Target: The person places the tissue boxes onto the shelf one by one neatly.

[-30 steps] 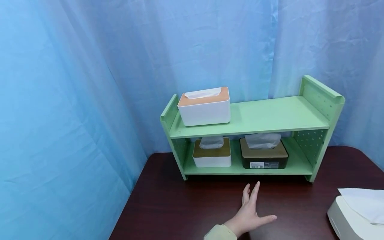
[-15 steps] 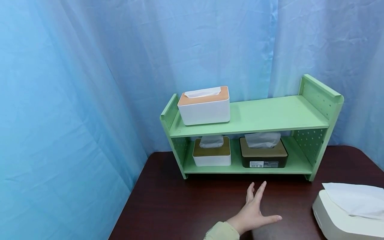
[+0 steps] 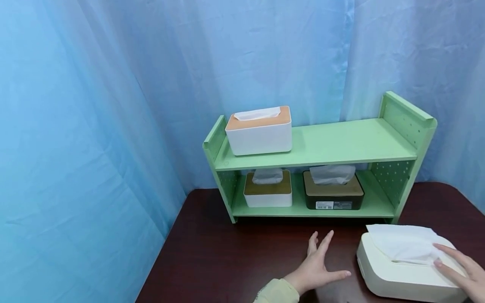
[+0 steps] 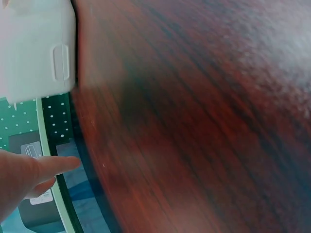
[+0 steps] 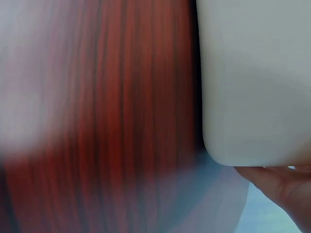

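A cream-white tissue box (image 3: 409, 284) with a white tissue (image 3: 405, 244) lying over its top stands at the table's right front. My right hand (image 3: 464, 269) is at its right end, with extended fingers over the top in the head view; in the right wrist view, fingers (image 5: 277, 187) touch the box's end. My left hand (image 3: 312, 271) hovers to the left of the box, fingers and thumb spread apart, holding nothing. Between its thumb and the box there is a gap. In the left wrist view only part of the left hand (image 4: 29, 177) shows.
Behind is a green two-tier shelf (image 3: 348, 141). A white tissue box with a wooden lid (image 3: 261, 141) sits on its upper left. Below are a smaller white tissue box (image 3: 269, 200) and a dark one (image 3: 333, 203). Blue curtains (image 3: 94, 147) surround the dark wooden table (image 3: 219, 261).
The cream-white tissue box has slid leftward toward my left hand, and my right hand has come into view with it. My left hand stays nearly in place.
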The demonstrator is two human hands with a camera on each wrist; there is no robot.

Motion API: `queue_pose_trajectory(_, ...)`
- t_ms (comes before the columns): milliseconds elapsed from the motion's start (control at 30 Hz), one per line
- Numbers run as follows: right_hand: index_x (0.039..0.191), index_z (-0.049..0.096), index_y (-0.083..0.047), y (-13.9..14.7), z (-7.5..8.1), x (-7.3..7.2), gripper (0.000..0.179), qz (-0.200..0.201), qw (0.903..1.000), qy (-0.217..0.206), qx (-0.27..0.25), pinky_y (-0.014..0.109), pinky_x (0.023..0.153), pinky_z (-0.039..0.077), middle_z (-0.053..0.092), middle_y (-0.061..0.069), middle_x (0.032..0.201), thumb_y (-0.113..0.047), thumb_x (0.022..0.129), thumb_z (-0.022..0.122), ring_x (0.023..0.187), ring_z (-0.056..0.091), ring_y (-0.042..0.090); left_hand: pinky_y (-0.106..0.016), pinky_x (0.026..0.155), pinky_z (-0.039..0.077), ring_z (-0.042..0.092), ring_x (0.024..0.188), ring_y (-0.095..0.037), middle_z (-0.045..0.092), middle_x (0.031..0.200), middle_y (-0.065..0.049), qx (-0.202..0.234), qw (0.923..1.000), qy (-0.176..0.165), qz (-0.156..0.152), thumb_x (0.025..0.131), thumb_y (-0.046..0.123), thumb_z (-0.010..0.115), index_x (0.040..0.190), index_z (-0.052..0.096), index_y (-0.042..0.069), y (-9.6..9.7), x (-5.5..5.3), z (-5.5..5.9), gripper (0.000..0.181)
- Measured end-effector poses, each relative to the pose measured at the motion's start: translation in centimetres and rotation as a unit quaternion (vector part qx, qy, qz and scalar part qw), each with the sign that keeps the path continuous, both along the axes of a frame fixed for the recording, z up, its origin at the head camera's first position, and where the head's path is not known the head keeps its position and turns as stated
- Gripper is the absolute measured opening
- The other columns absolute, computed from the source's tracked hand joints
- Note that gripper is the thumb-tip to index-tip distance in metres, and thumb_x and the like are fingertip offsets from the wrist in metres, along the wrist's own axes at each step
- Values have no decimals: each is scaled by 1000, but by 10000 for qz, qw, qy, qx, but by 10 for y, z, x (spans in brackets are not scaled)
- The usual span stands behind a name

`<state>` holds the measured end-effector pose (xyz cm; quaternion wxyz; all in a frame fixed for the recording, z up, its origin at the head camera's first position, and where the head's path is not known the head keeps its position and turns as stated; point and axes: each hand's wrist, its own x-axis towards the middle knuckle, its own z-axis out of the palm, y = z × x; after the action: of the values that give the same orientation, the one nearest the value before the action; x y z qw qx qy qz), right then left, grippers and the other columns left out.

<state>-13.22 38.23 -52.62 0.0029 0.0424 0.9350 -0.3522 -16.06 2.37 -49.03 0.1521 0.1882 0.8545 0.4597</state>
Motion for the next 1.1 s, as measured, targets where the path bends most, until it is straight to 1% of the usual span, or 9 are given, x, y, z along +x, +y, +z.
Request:
queue_pose_trajectory(33, 140, 19, 16, -5, 4, -3, 70, 150, 9997, -188, -46, 75, 94, 13, 14, 48, 133, -39, 100, 37, 123, 9, 67, -35, 97, 44, 24, 141, -29, 5, 157, -8, -3, 10000, -25, -1, 81, 33, 75, 146, 18, 48, 0, 0, 0, 88)
queue_pose_trajectory(100, 138, 22, 16, -14, 7, -7, 68, 373, 9991, -183, -38, 74, 92, 16, 18, 48, 132, -38, 101, 38, 124, 8, 66, -36, 98, 44, 24, 141, -29, 5, 157, -8, -29, 10000, -52, -18, 81, 33, 75, 146, 18, 48, -2, 0, -1, 88)
queue_pose_trajectory(167, 139, 22, 15, -24, 10, -7, 70, 451, 9986, -269, 15, 73, 91, 18, 18, 47, 134, -41, 101, 39, 126, 6, 65, -37, 98, 43, 24, 141, -30, 5, 157, -9, -65, 9999, -95, -74, 81, 33, 75, 145, 19, 49, -2, 0, -2, 87)
queue_pose_trajectory(300, 142, 26, 9, -45, 10, -6, 70, 457, 9989, -95, 47, 72, 90, 19, 19, 42, 139, -43, 99, 44, 131, 5, 61, -39, 99, 43, 22, 142, -32, 3, 158, -10, -110, 9996, -189, -188, 81, 34, 75, 145, 20, 50, -3, 1, -3, 86)
queue_pose_trajectory(333, 143, 27, 7, -51, 11, -7, 70, 480, 9988, -78, 89, 71, 89, 21, 20, 41, 139, -44, 98, 45, 128, 12, 62, -40, 99, 43, 22, 142, -32, 3, 158, -10, -100, 9995, -218, -204, 81, 34, 75, 145, 20, 50, -3, 1, -4, 85)
queue_pose_trajectory(533, 144, 32, 2, -81, 15, -10, 69, 594, 9982, 98, 32, 67, 86, 28, 25, 38, 139, -44, 96, 50, 124, 24, 59, -35, 100, 41, 24, 141, -30, 6, 157, -14, -11, 9999, -9, -139, 80, 34, 76, 144, 27, 48, -6, 2, -8, 82)
queue_pose_trajectory(667, 144, 33, -1, -96, 17, -9, 67, 649, 9976, 166, -146, 66, 86, 29, 25, 38, 140, -44, 95, 51, 124, 26, 58, -35, 101, 41, 24, 141, -32, 7, 157, -17, -91, 9999, 71, -102, 79, 36, 76, 144, 28, 47, -10, 3, -10, 81)
queue_pose_trajectory(800, 144, 35, -4, -110, 19, -7, 65, 632, 9973, 351, -130, 66, 85, 31, 28, 35, 140, -44, 95, 52, 124, 28, 56, -36, 101, 41, 21, 141, -37, 4, 157, -20, -183, 9997, 113, -142, 79, 36, 76, 144, 27, 47, -15, 4, -12, 82)
queue_pose_trajectory(1100, 142, 39, -6, -134, 22, -8, 64, 630, 9964, 551, -103, 66, 85, 33, 30, 34, 139, -43, 92, 57, 123, 32, 54, -34, 102, 40, 23, 141, -36, 5, 157, -20, -219, 9992, 328, -78, 80, 38, 75, 145, 32, 40, -34, 1, -15, 78)
